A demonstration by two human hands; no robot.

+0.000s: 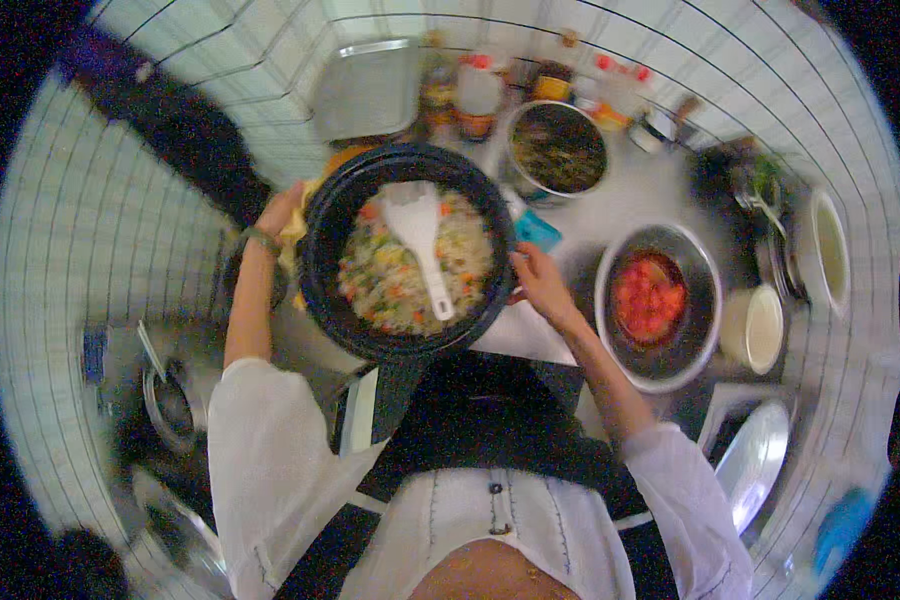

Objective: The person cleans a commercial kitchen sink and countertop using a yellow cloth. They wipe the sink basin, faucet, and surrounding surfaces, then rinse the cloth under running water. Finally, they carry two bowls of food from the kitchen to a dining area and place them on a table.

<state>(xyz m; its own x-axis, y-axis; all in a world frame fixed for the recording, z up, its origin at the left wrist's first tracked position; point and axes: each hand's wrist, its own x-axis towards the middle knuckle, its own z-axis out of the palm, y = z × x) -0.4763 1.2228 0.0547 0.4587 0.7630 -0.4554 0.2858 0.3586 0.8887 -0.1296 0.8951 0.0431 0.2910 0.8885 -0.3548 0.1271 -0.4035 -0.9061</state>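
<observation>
A round black pot (322,285) is between my two hands, tilted so its inside faces me. Inside lies rice mixed with orange and green bits (375,290), and a white rice paddle (420,235) rests on top. My left hand (280,212) is closed at the pot's left side, with a yellow cloth-like thing (295,245) next to it; its fingertips are partly hidden. On the right side, my right hand (542,284) grips the pot's edge, thumb near the rim and the other fingers around the outside.
Right of the pot stands a steel bowl (708,330) with red food. Behind are a pot (606,165) of dark leafy food, several bottles (478,95) and a metal tray (367,90). A blue-handled thing (538,232) lies beside my right hand. A cream container (763,330) stands farther right.
</observation>
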